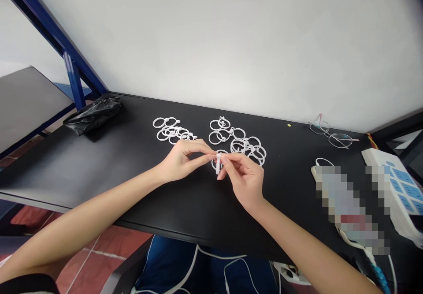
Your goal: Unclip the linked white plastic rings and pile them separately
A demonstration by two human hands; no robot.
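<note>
Between my two hands, a white plastic ring (217, 165), like a curtain ring, is held almost edge-on above the black table. My left hand (187, 159) pinches its top from the left with thumb and forefinger. From the right, my right hand (243, 173) grips the same spot, its thumb and fingers closed. The small fitting at the top of the ring is mostly covered by fingertips. Just beyond my hands lie more white rings with small knobs: a left cluster (172, 132) and a right cluster (246, 145), several overlapping in each.
A crumpled black plastic bag (94, 114) lies at the table's left end. On the right are eyeglasses (330, 135), a blurred-out phone-like object (346, 210) and a white power strip (393, 188) with cables. A white wall (231, 42) rises behind the black table (132, 161).
</note>
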